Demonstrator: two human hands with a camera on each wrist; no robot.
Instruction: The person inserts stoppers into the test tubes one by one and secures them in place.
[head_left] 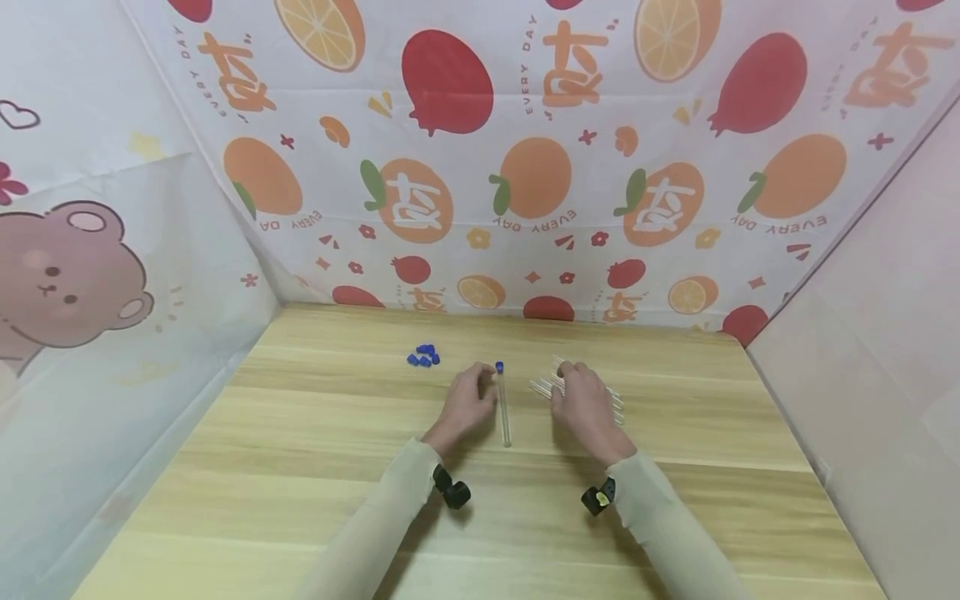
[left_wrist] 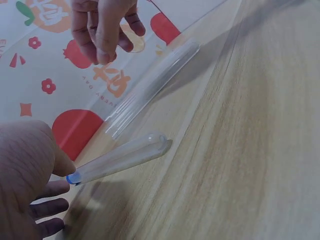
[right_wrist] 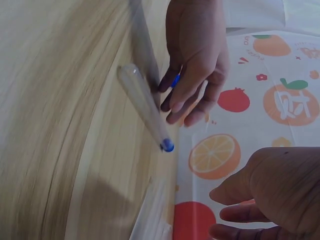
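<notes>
A clear test tube (head_left: 504,412) with a blue cap (head_left: 499,367) lies on the wooden table between both hands. My left hand (head_left: 468,402) is just left of its capped end, fingers loosely bent; the right wrist view shows this hand (right_wrist: 197,60) apart from the tube (right_wrist: 142,102). Over a group of uncapped clear tubes (head_left: 542,388) hovers my right hand (head_left: 585,408), covering part of them in the head view. Its fingers hang relaxed with nothing between them, as the left wrist view shows of this hand (left_wrist: 105,27).
Several loose blue caps (head_left: 424,358) sit in a small cluster left of the left hand. A fruit-print cloth (head_left: 465,250) hangs at the table's back edge, and pale cloth walls (head_left: 187,250) stand at both sides. Each wrist wears a small black camera (head_left: 452,492).
</notes>
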